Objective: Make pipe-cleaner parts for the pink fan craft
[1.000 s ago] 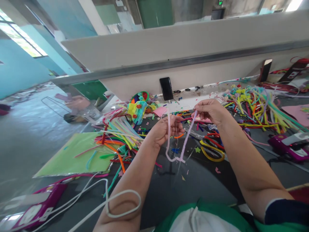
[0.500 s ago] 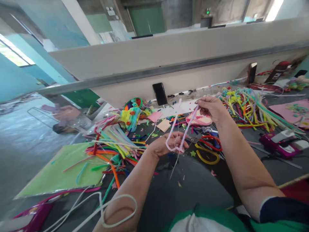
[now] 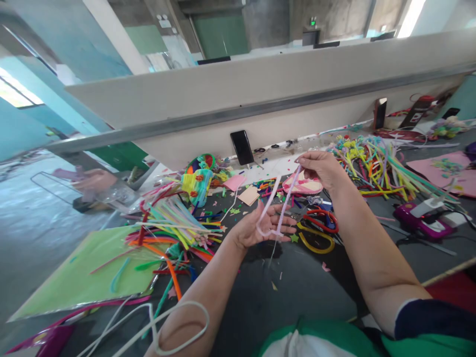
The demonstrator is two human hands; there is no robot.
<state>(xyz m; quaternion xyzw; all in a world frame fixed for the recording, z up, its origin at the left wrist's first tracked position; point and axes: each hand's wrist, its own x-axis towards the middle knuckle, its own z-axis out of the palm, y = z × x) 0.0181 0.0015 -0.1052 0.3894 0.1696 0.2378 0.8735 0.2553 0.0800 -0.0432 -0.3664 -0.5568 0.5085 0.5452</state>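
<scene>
1. Pinching one end of the lilac strip (image 3: pixel 286 203) in the right hand (image 3: pixel 320 169).
2. Holding the left hand (image 3: pixel 255 229) spread behind its lower bend.
3. Could slip if the pinch loosens.
4. Could snag on scissors (image 3: pixel 314 250) right of the left hand, if lowered.

No lettering can be read for certain: the lit green sign (image 3: pixel 313 21) high in the background is too small to make out, and the white mark (image 3: pixel 415 117) on the dark, red-topped bottle (image 3: pixel 416 111) is too blurred to decipher
</scene>
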